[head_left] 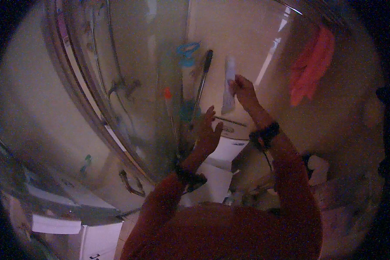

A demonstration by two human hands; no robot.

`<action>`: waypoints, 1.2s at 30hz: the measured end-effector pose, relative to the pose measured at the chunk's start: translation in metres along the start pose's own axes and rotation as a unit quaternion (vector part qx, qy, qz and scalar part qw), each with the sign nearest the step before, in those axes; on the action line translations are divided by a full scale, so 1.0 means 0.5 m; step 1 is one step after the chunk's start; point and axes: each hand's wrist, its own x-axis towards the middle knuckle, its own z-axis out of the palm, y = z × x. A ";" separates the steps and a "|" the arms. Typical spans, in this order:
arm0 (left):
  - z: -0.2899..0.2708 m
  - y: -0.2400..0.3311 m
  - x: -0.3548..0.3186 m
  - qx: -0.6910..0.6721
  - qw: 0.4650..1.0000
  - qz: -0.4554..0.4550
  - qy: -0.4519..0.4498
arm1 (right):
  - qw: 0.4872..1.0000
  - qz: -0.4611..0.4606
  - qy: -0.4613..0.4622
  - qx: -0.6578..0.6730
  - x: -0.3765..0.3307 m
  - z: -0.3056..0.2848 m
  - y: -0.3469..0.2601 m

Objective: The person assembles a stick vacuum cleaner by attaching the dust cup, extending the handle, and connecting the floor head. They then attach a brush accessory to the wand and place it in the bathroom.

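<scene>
My right hand is closed on a long, narrow, pale strip, held upright; its material is too dim to tell. My left hand is raised to the left of it and below, fingers apart and nothing in them. Just above the left hand, a long rod with a black handle stands tilted by the wall. Left of that rod is a thin stick with an orange-red top. A blue looped object is higher up.
A red-orange cloth hangs at the right. On the left, a long curved frame borders a glassy panel, with a dark handle low down. A white box-shaped thing is beneath my hands. White cabinets stand at lower left.
</scene>
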 end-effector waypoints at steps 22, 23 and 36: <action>-0.255 -0.081 -0.424 0.017 0.941 -0.324 -0.095 | 0.545 -0.384 0.111 -0.737 0.218 -0.069 -0.253; -0.245 -0.078 -0.424 0.041 0.930 -0.348 -0.110 | 0.533 -0.393 0.086 -0.744 0.217 -0.072 -0.259; -0.175 -0.171 -0.471 0.238 0.927 -0.243 -0.155 | 0.566 -0.268 0.006 -0.780 0.282 -0.016 -0.162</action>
